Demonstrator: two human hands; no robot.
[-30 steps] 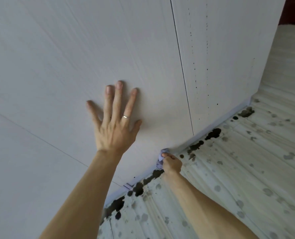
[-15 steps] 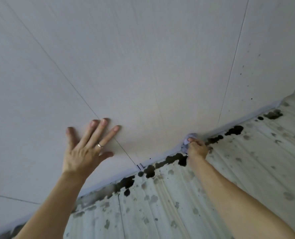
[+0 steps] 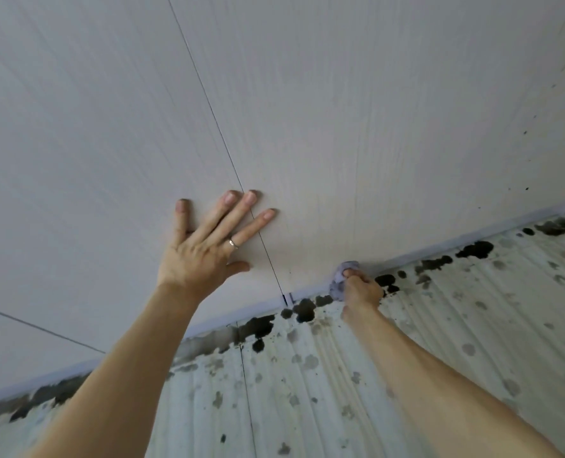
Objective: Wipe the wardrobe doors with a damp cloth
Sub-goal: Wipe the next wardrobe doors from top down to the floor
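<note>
Now the right hand [image 3: 362,289] is gripping a bunched cloth [image 3: 338,280] with curled fingers, wiping the bottom of the wardrobe door [image 3: 340,143], while the left hand [image 3: 201,249] is bracing flat, fingers spread; next, probably sliding the cloth along that edge.

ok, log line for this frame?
left hand: flat on wardrobe doors | right hand: grips purple cloth at bottom edge | floor: dark blotches
</note>
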